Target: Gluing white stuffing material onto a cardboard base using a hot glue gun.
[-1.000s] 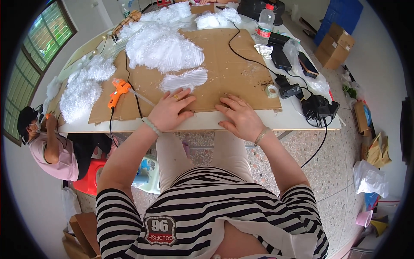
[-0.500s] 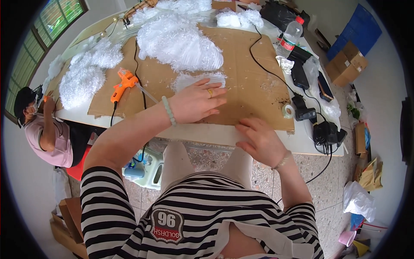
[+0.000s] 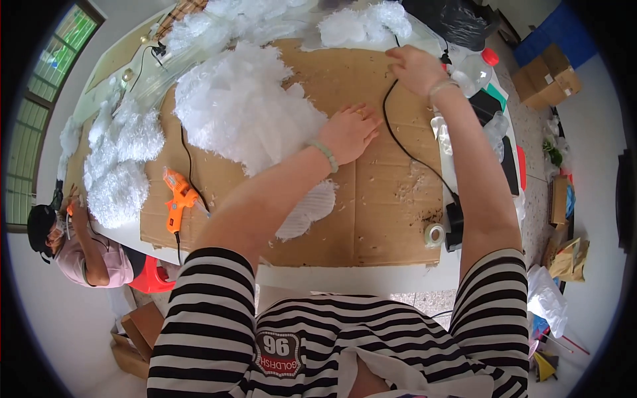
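Right hand point(image 3: 418, 69), fingers half curled, sits at the black cable point(image 3: 400, 144), which curves lengthwise over cardboard point(image 3: 375, 222) toward my near right; from here I cannot tell if it grips. Left hand point(image 3: 348, 134), loosely extended, empty, has white fluff point(image 3: 239, 109) just leftward. Striped shirt point(image 3: 212, 312) bears an inverted, lettered shield patch point(image 3: 279, 351).

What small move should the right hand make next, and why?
Probably extend the right hand slightly toward the nearby white fluffy bundle: it appears empty and just short of that bundle, while the left hand seems to rest on the cardboard, perhaps giving support.
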Available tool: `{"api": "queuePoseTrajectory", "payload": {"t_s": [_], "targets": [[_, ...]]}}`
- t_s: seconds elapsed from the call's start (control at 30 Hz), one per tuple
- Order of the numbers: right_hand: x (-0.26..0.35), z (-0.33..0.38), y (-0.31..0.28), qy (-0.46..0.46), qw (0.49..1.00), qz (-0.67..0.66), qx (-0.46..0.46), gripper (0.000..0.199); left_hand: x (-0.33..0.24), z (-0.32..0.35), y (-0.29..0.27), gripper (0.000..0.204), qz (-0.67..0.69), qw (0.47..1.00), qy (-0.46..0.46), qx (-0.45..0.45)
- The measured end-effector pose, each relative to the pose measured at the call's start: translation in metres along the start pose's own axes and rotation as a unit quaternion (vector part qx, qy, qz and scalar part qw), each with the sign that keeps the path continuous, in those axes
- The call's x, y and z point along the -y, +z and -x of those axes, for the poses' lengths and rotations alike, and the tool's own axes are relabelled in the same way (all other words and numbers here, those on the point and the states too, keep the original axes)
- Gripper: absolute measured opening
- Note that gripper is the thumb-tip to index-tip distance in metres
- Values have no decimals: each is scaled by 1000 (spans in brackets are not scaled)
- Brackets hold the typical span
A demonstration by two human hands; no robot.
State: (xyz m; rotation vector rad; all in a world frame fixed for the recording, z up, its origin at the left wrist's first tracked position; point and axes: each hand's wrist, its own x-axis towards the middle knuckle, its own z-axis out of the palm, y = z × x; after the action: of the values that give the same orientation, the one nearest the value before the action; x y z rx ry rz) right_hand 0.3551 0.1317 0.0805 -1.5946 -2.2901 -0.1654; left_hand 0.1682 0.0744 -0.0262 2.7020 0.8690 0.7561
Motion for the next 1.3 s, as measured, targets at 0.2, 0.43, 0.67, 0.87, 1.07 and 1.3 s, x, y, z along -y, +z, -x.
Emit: {"api": "queuePoseTrajectory", "payload": {"t_s": [0.2, 0.43, 0.67, 0.87, 1.07, 1.3], "targets": [[-7, -63, -17, -4, 976, -48, 215, 35, 11, -19, 28, 36, -87, 987, -132, -17], [-136, -116, -132, -71, 990, -8, -124, 23, 10, -20, 16, 34, -104, 983, -154, 9], [-330, -125, -72, 158, 980, 38, -116, 39, 4, -39, 13, 35, -100, 985, -142, 9], [-343, -145, 14, 92, 968, 173, -159, 63, 1, -38, 6, 40, -92, 980, -174, 42], [-417, -186, 19, 285, 938, -65, -186, 47, 2, -46, 8, 42, -69, 980, -177, 62], [-440, -212, 10, 334, 940, -51, 47, 70, 6, -46, 4, 41, -65, 977, -193, 66]]}}
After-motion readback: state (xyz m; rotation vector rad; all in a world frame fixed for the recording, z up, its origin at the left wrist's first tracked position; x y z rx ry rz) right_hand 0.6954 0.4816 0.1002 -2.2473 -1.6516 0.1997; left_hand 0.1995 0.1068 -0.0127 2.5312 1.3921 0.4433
